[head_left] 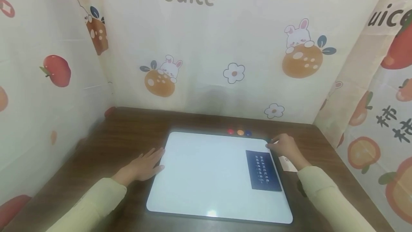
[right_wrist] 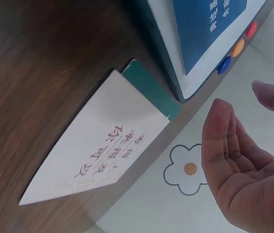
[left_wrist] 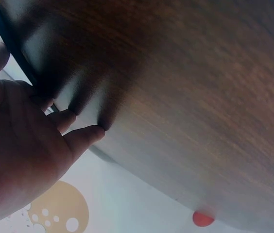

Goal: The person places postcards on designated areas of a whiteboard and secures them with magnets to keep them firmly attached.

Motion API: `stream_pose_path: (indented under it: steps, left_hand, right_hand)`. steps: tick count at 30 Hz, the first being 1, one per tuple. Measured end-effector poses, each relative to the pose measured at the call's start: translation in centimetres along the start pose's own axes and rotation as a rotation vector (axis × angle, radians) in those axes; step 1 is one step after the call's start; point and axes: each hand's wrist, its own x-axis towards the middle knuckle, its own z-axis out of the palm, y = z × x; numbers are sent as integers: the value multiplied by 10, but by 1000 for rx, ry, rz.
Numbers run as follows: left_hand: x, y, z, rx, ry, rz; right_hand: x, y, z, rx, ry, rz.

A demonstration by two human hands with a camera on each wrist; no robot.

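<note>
A whiteboard (head_left: 202,174) with rounded corners lies flat on the brown table, a dark blue card (head_left: 264,171) with white writing on its right side. My left hand (head_left: 143,165) rests at the board's left edge, fingers extended; the left wrist view shows its fingertips by the table surface. Beyond the board's far right corner is my right hand (head_left: 284,148). In the right wrist view, its thumb and slightly bent fingers are apart, with nothing between them. Close by, a white card (right_wrist: 93,145) with red writing overlaps a green card (right_wrist: 149,87) on the table.
Red (head_left: 230,131), orange (head_left: 240,132) and blue (head_left: 248,133) round magnet-like pieces line the board's far edge. Fruit-printed curtains (head_left: 206,46) enclose the table at the back and both sides. A dark item (head_left: 301,189) lies partly hidden beside the right sleeve.
</note>
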Motion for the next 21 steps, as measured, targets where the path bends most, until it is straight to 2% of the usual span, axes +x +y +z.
stream_pose_path:
  steps: [9, 16, 21]
  left_hand:
    - [1, 0, 0, 0, -4, -6]
    - [3, -1, 1, -4, 2, -17]
    - [2, -3, 3, -8, 13, -18]
  right_hand:
    - [21, -3, 1, 64, -25, 64]
    - [34, -2, 4, 105, 1, 120]
    - [43, -2, 8, 108, 41, 94]
